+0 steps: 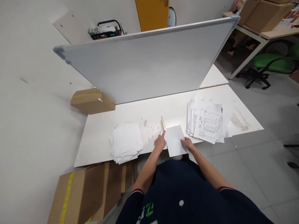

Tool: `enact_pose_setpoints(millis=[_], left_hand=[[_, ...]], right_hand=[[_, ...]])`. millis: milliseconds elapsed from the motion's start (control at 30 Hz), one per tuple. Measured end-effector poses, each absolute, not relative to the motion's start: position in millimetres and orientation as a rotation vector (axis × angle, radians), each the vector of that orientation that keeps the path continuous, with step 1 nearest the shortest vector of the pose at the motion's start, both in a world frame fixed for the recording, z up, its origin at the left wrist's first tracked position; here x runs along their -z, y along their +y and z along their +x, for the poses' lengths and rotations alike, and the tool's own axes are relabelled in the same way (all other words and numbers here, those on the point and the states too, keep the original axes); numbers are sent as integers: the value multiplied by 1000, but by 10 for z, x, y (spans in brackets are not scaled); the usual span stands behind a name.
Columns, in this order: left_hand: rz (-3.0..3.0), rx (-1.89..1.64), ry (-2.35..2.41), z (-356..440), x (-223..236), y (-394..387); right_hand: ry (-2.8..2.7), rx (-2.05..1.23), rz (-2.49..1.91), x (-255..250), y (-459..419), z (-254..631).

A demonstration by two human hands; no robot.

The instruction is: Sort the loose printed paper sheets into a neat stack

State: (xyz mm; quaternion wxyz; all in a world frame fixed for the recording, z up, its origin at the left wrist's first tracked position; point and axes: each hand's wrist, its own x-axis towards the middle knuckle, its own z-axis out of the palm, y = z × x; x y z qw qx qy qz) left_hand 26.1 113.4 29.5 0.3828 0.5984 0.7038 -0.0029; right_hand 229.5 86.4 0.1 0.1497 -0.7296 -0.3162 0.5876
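Note:
A blank white sheet of paper [175, 140] lies at the table's front edge and sticks out over it. My right hand [187, 143] pinches its right edge, thumb on top. My left hand [160, 142] is at the sheet's left edge, index finger stretched out and the other fingers bent. That fingertip reaches the near end of a small, narrow cream-coloured object [163, 125], perhaps a stapler, just past the sheet's upper left corner. To the left is a stack of blank white paper [127, 140]. On the right sits an untidy pile of printed sheets [207, 121].
A whiteboard [149, 62] stands upright along the back of the white table [98, 137]. One cardboard box [91, 101] is at the table's back left, and more boxes [91, 186] stand on the floor below. A green office chair [268, 60] is at the far right.

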Motion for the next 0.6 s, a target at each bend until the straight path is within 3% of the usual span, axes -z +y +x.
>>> enact_pose_setpoints(millis=[333,600], left_hand=[[1573,-93,1733,227,-421,1059],[1537,-423,1754,-92,-339,532]], right_hand=[[-1052,-1412,-2107,-55,846,2434],[-1069,-905,-2239,-437,1036,3433]])
